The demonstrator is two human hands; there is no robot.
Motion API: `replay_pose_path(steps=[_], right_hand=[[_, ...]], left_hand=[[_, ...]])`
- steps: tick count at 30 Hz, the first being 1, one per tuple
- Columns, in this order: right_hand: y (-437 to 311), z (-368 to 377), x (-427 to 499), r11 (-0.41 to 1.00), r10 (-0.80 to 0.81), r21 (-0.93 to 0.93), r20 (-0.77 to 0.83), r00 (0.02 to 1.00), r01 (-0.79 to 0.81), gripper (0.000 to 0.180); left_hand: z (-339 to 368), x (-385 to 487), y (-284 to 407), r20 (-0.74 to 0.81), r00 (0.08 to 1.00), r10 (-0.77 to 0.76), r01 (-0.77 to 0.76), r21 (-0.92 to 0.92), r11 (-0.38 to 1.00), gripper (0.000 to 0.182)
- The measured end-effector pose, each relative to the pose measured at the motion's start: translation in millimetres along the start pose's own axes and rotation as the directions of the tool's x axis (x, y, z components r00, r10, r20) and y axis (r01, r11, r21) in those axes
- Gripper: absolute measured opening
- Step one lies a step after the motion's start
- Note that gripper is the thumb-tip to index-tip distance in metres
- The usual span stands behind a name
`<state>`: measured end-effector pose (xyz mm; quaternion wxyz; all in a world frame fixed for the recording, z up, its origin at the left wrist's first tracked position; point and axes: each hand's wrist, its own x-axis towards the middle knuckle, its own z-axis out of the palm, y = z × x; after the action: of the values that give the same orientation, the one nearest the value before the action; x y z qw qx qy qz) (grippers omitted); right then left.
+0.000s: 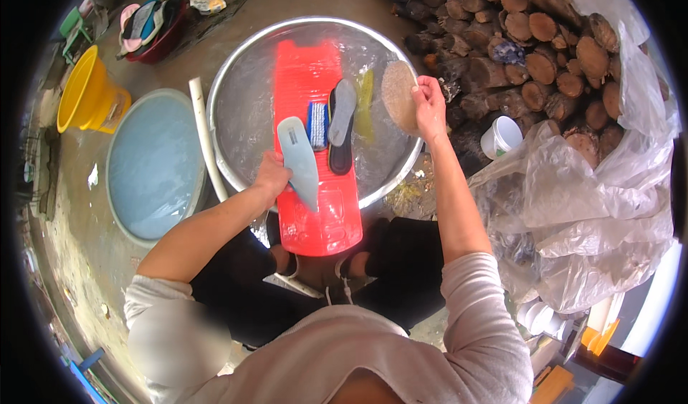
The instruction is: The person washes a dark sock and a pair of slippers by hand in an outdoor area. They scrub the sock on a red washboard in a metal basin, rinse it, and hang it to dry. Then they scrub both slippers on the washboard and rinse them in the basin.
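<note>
My left hand [273, 174] grips the edge of a pale blue-grey shoe insole [299, 159], tilted over a red plastic washboard [322, 221]. In my right hand [431, 108] is a flat, oval tan pad [399, 95] with a rough texture, held by its edge above the basin's right rim. The washboard slopes into a large metal basin [236, 130] of water, its far end under the surface. On its ridges lie a blue scrubbing brush [318, 125] with white bristles, a grey insole [342, 111] and, partly beneath that, a black insole [340, 157]. A yellow-green item [365, 103] shows in the water.
Left of the basin are a white pipe [207, 141], a round tub of bluish water [153, 167] and a yellow bucket [91, 98]. Farther back, a dark red basin [161, 41] holds several insoles. Stacked logs [537, 71], a white pail [501, 137] and plastic sheeting [580, 210] are on the right.
</note>
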<state>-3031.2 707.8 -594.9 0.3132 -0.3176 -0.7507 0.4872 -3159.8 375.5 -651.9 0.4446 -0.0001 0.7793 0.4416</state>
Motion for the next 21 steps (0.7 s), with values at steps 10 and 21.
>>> replay_pose_path(steps=[10, 21], right_hand=[[-17.0, 90.6, -67.5, 0.940, 0.182, 0.212, 0.352, 0.918, -0.268, 0.031], [-16.1, -95.9, -47.5, 0.777, 0.270, -0.605, 0.571, 0.775, 0.175, 0.017]], left_hand=[[21.6, -37.9, -56.3, -0.137, 0.987, -0.088, 0.026, -0.401, 0.916, 0.040], [16.8, -95.1, 14.3, -0.636, 0.708, 0.307, -0.424, -0.034, 0.905, 0.033]])
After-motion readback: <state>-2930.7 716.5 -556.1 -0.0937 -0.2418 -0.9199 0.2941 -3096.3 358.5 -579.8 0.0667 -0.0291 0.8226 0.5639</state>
